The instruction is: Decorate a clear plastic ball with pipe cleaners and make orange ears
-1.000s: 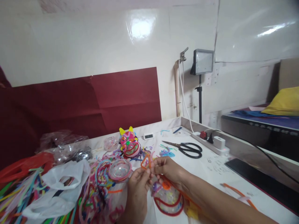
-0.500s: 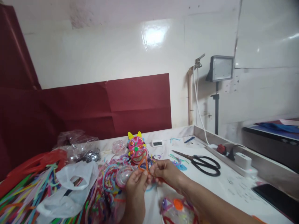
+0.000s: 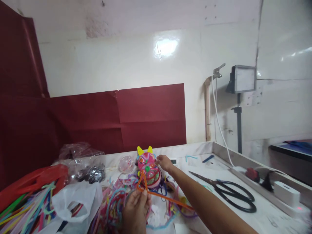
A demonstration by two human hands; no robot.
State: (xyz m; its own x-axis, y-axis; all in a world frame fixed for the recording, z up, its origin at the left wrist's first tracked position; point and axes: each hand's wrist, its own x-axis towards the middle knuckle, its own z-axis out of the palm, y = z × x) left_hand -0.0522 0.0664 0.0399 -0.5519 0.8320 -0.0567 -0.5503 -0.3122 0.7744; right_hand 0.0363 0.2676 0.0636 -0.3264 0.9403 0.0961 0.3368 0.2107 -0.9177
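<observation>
My left hand [image 3: 137, 208] pinches an orange pipe cleaner [image 3: 170, 197] between thumb and fingers. One end is bent into a small triangle, while the long tail runs right, passing behind my right forearm. Beyond it stands a pink animal-head figure [image 3: 148, 169] with yellow horns, a green nose and pipe-cleaner trim. My right hand [image 3: 164, 163] reaches across to the figure's right side, its fingers bent against the edge; the fingertips are partly hidden. A heap of coloured pipe-cleaner pieces [image 3: 117, 201] surrounds my left hand and the figure's base.
Large black-handled scissors [image 3: 226, 190] lie at the right, beside a power strip [image 3: 290, 208] with a white charger [image 3: 287, 194]. At the left are a white plastic bag [image 3: 78, 201], a red bag [image 3: 36, 185] and long pipe cleaners [image 3: 31, 208]. A clear ball [image 3: 126, 164] sits behind.
My right hand has left the orange pipe cleaner and moved forward to the figure's right side. My left hand still holds the triangle. The view has tilted up and shifted left.
</observation>
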